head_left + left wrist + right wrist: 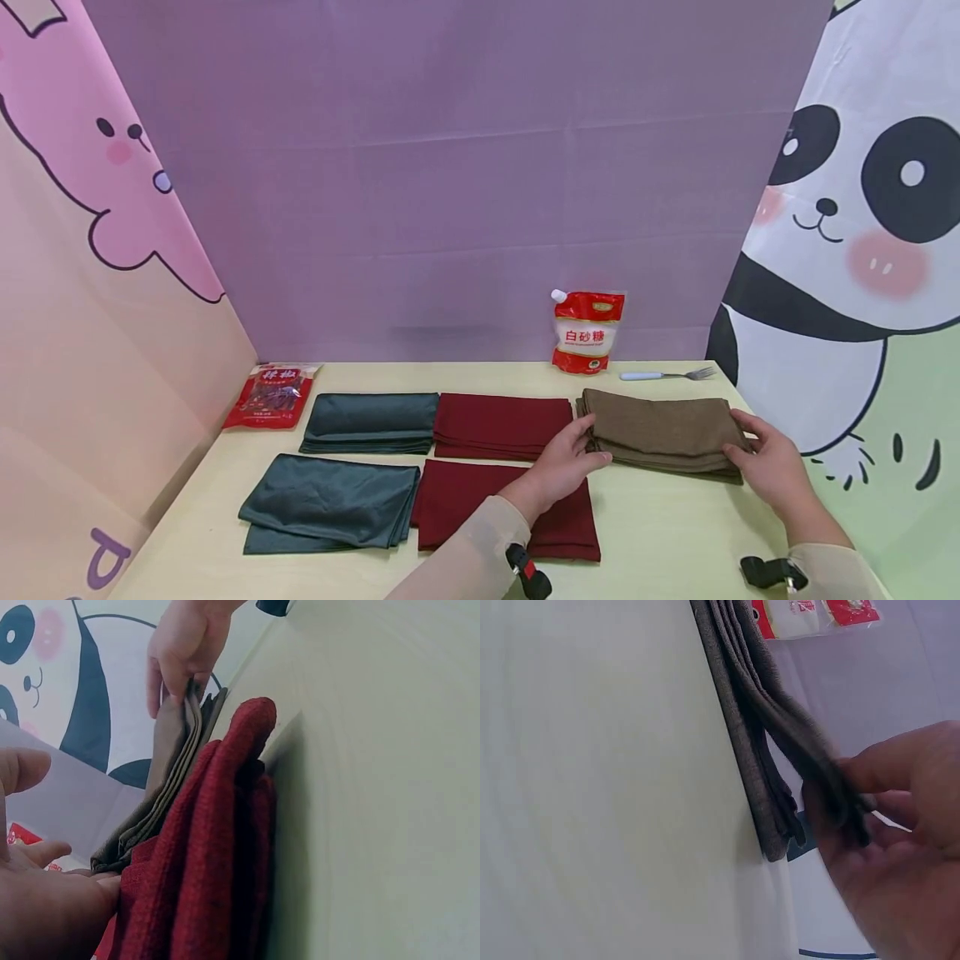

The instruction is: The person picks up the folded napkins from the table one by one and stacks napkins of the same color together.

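Observation:
A folded brown cloth (pixel 660 423) lies at the back right of the table, its layers stacked. My right hand (pixel 772 471) pinches its right end; in the right wrist view the thumb and fingers hold the upper layers (pixel 784 712), lifted apart from the bottom fold (pixel 742 750). At the cloth's left end, my left hand (pixel 558 471) touches the edge with fingers loosely spread. The left wrist view shows a fingertip against the brown layers (pixel 142 814). Below the left forearm lies a folded dark red cloth (pixel 558 521), partly hidden; another red cloth (pixel 502 421) lies behind it.
Two folded teal cloths (pixel 330 504) lie on the left. A red packet (pixel 273 397) rests at the back left corner. At the back right stand a red-and-white spouted pouch (pixel 588 333) and a fork (pixel 667 375) lies beside it. Printed curtains border the table.

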Demonstrator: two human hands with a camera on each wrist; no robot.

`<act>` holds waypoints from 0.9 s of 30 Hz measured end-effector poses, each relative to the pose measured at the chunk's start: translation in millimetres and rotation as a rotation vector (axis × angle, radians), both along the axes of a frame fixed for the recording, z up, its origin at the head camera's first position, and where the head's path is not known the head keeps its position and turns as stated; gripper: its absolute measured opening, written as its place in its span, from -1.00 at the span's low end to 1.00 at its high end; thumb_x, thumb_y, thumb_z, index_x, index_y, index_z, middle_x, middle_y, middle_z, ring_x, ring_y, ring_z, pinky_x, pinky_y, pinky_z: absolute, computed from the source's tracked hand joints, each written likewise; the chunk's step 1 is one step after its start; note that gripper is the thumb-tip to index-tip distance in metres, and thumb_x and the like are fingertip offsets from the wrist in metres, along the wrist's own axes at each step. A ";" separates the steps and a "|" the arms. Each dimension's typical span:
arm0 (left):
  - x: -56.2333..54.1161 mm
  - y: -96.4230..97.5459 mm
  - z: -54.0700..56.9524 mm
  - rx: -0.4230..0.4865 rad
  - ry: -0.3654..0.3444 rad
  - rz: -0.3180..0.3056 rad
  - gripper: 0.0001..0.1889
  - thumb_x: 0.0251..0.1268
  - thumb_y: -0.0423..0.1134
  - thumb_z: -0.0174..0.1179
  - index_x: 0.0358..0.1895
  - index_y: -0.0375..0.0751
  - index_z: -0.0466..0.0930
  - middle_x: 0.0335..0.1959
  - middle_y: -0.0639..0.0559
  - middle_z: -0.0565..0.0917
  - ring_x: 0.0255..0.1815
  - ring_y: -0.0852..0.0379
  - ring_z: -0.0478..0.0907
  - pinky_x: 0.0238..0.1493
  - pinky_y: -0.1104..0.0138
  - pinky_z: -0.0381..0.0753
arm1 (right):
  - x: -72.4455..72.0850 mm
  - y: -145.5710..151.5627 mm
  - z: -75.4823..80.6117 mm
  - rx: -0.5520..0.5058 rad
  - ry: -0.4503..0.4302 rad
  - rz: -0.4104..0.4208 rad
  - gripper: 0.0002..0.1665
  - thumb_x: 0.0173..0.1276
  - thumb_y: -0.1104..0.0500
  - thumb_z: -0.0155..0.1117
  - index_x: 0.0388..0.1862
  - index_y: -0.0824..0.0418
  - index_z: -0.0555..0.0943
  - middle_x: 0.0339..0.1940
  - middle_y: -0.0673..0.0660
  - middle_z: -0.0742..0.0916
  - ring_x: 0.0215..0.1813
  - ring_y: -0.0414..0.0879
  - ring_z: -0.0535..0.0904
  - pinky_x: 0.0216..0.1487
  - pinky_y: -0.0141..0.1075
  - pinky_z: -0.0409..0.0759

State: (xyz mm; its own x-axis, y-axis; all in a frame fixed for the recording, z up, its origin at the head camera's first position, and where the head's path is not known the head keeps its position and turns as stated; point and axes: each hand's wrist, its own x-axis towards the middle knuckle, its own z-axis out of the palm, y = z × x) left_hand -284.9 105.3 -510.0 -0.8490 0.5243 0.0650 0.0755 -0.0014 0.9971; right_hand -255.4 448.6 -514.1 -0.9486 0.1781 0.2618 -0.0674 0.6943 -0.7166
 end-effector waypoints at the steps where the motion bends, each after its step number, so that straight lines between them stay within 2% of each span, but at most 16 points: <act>1: 0.2 0.4 0.3 -0.007 0.003 0.007 -0.27 0.54 -0.22 0.24 0.66 -0.18 0.15 0.65 0.02 0.22 0.66 -0.18 0.11 0.56 0.08 0.29 | -0.1 1.6 -0.3 0.045 -0.017 -0.006 -0.28 0.48 0.32 0.30 0.51 0.54 0.30 0.35 0.62 0.48 0.13 0.18 0.69 -0.19 -0.43 0.63; 3: 0.6 1.2 0.6 -0.020 0.012 0.020 -0.27 0.53 -0.22 0.25 0.65 -0.19 0.16 0.64 0.01 0.23 0.66 -0.15 0.11 0.58 0.06 0.24 | -0.1 4.6 -0.7 0.098 -0.052 -0.006 -0.27 0.49 0.28 0.31 0.50 0.56 0.28 0.35 0.65 0.47 0.23 0.49 0.55 -0.07 -0.18 0.69; 5: 0.7 1.9 0.9 -0.029 0.021 0.028 -0.27 0.52 -0.23 0.26 0.65 -0.21 0.17 0.63 -0.01 0.24 0.66 -0.12 0.11 0.59 0.04 0.20 | 0.0 7.6 -0.8 0.128 -0.090 -0.006 -0.25 0.51 0.23 0.30 0.49 0.59 0.27 0.36 0.66 0.45 0.26 0.56 0.49 0.05 0.11 0.67; 7: 0.7 2.4 0.9 -0.038 0.026 0.032 -0.27 0.51 -0.23 0.26 0.64 -0.21 0.17 0.63 -0.01 0.24 0.66 -0.11 0.11 0.60 0.04 0.18 | 0.3 9.6 0.0 0.135 -0.122 -0.002 -0.26 0.53 0.19 0.28 0.47 0.63 0.27 0.36 0.68 0.43 0.27 0.59 0.47 0.12 0.29 0.58; 12: 0.7 3.2 1.2 -0.066 0.031 0.031 -0.28 0.51 -0.22 0.27 0.63 -0.21 0.20 0.63 -0.01 0.24 0.65 -0.15 0.12 0.58 0.07 0.24 | 1.7 9.9 1.9 0.158 -0.181 -0.009 -0.25 0.59 0.07 0.22 0.41 0.67 0.29 0.34 0.69 0.46 0.25 0.56 0.53 0.13 0.25 0.59; 17: 0.3 3.2 1.5 -0.091 0.044 0.014 -0.30 0.53 -0.23 0.25 0.62 -0.24 0.21 0.63 -0.03 0.24 0.65 -0.11 0.14 0.58 0.09 0.23 | 3.2 4.5 6.9 0.123 -0.226 -0.008 -0.16 0.63 0.02 0.16 0.48 0.68 0.18 0.40 0.70 0.37 0.31 0.57 0.47 0.18 0.26 0.57; 21: -0.1 3.1 1.7 -0.104 0.053 0.006 -0.31 0.54 -0.23 0.24 0.62 -0.25 0.20 0.63 -0.04 0.25 0.65 -0.10 0.15 0.59 0.09 0.22 | 4.1 2.1 9.0 0.098 -0.246 -0.011 -0.17 0.64 0.03 0.14 0.52 0.64 0.16 0.43 0.70 0.34 0.33 0.57 0.45 0.17 0.24 0.59; 27: -0.5 2.6 2.7 -0.108 0.055 0.001 -0.31 0.55 -0.22 0.23 0.63 -0.24 0.19 0.63 -0.04 0.24 0.65 -0.10 0.15 0.59 0.07 0.22 | 2.7 2.7 8.7 0.111 -0.242 0.012 -0.19 0.62 0.07 0.16 0.51 0.65 0.16 0.36 0.72 0.41 0.28 0.56 0.49 0.08 0.14 0.65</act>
State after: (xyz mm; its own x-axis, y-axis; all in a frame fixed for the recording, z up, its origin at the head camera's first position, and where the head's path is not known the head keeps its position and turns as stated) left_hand -285.4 108.0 -507.3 -0.8460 0.5303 0.0546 0.1300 0.1058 0.9859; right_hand -252.7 451.3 -505.3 -0.9878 0.1491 0.0440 0.0880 0.7697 -0.6323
